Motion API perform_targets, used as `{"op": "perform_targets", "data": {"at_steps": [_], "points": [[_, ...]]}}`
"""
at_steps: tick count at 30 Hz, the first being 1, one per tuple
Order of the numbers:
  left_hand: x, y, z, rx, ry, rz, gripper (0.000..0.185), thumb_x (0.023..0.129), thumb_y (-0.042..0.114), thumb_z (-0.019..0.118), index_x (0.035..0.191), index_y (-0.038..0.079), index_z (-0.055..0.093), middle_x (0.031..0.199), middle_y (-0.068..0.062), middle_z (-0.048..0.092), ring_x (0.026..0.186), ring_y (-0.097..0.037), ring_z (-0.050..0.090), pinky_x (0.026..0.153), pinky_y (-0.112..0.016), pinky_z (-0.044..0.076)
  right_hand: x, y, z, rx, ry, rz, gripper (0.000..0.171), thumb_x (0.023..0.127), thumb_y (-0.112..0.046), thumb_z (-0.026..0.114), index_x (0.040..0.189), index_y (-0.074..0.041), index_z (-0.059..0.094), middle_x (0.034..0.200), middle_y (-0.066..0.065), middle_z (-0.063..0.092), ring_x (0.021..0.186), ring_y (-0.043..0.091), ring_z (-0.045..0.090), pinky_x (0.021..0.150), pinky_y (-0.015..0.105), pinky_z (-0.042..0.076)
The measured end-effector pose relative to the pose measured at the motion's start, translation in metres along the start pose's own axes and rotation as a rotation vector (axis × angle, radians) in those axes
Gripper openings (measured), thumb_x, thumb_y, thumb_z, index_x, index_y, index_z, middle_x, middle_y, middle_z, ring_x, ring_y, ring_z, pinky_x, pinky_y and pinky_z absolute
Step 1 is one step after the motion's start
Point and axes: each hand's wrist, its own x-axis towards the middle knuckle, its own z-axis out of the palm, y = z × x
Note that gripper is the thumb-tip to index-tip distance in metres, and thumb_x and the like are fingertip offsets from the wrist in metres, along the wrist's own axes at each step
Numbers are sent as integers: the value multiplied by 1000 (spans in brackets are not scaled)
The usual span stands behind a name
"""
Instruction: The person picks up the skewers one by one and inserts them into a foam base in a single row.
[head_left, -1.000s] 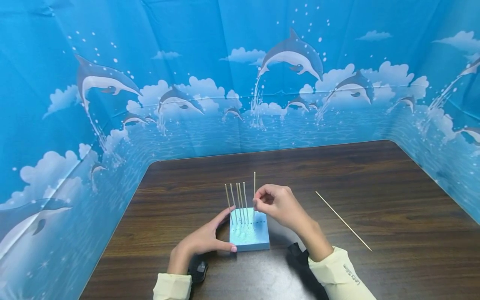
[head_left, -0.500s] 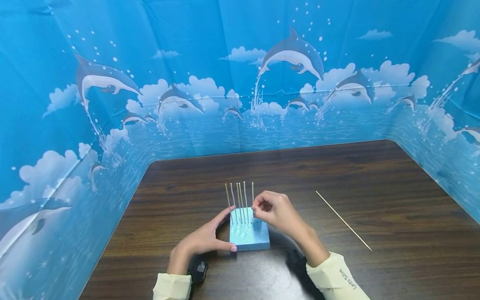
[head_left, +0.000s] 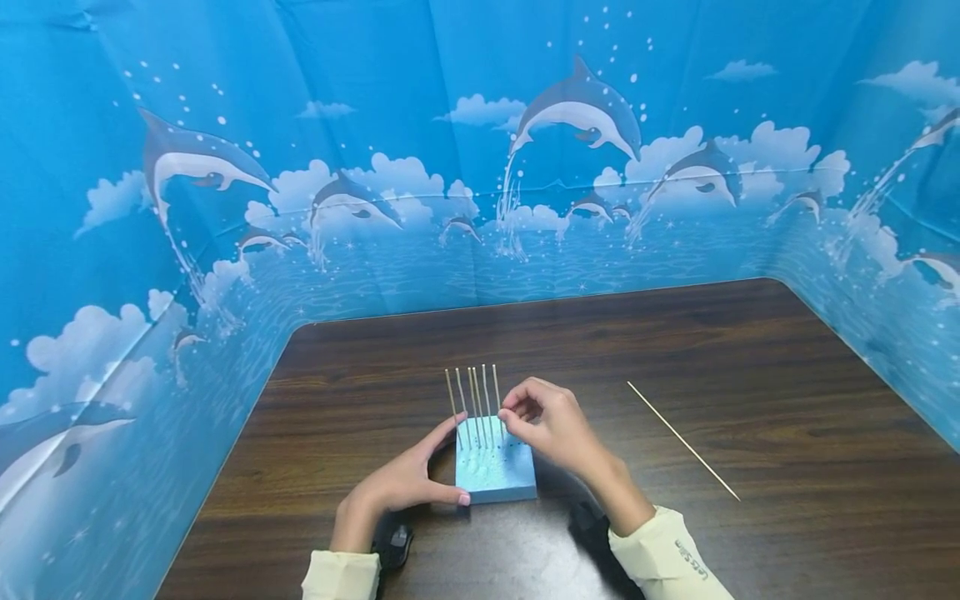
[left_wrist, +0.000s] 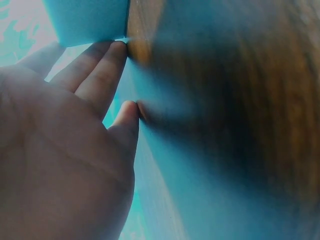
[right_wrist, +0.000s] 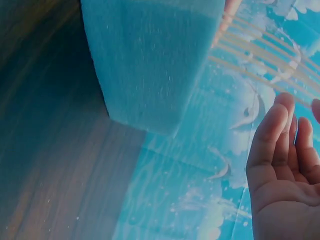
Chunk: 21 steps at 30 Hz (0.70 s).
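Dark wood counter [head_left: 787, 400] inside a blue dolphin-print backdrop [head_left: 375, 125]. Nearest the person: left hand [head_left: 405, 483] lies flat on the counter w/ straight fingers and thumb pressed to the left side of the blue foam block [head_left: 497, 475], steadying it; holds nothing. Left wrist view shows fingertips [left_wrist: 112, 50] at the block's corner. Right hand [head_left: 551, 421] hovers over the block's right-rear part, grip pinched w/ thumb and fingers on the rightmost skewer [head_left: 497, 392]. That skewer stands upright, long axis vertical, directly left of the right grip, tip in the foam. Just left of it, a row of upright skewers [head_left: 468, 400] already stuck in, close together, so little room on that side. Farther right, well apart, a loose skewer [head_left: 682, 440] lies diagonally on the counter, nearer the right hand.
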Motion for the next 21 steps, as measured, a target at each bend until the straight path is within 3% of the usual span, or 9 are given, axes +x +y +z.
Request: {"op": "perform_targets", "data": {"at_steps": [8,15,21], "points": [[-1,-1,0,-9,-1,12,106,74,48,84,157,39,19,165,2,19,151,-27,17,115,-63,20,-3,17,-33,-23,138,131,6,91,-8,70,90,-3,67,80,1,67,68,8,62,62,23,53],[-2,-1,0,-1,4,2,106,73,49,84,156,40,19,165,2,19,151,-27,17,115,-63,21,-15,37,-75,-46,239,291,16,98,-15,62,97,1,68,81,13,71,69,13,68,62,20,52],[-1,-1,1,-4,4,10,107,73,48,85,157,39,19,165,-1,19,151,-29,17,115,-63,21,-29,59,-102,-127,296,423,23,101,-17,58,101,4,67,88,18,72,71,5,68,64,15,52]]}}
